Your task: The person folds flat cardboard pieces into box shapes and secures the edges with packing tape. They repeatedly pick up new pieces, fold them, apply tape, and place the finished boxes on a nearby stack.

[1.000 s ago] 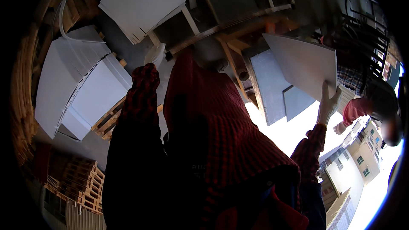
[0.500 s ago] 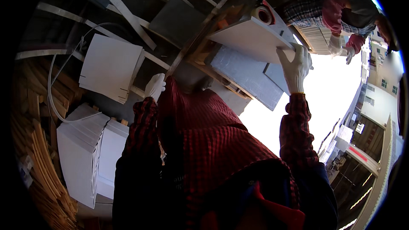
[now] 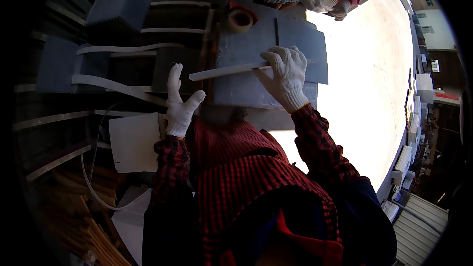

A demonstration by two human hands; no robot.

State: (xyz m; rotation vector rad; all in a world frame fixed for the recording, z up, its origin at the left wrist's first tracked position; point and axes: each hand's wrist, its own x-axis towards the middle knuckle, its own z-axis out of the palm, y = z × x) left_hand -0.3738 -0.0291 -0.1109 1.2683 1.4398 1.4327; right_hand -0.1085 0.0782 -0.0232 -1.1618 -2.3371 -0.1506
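Right hand: I see my gloved right hand [image 3: 287, 73] closed over a pale flat strip [image 3: 231, 70], lying across grey sheets [image 3: 295, 44] near their front edge.
Left hand: my left hand [image 3: 178, 104] is spread wide, holding nothing.
Change: the strip was a raised white panel half a second ago.
Nearby: tape roll [image 3: 240, 18] at the sheets' far corner.

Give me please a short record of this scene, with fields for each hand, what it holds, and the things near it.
left hand: gloved left hand, open with fingers spread, holding nothing
right hand: gloved right hand, gripping a white strip
under the strip: grey sheets
tape: tape roll beyond the sheets
white sheet: white sheet beside the left sleeve
other person: gloved hands at the top edge
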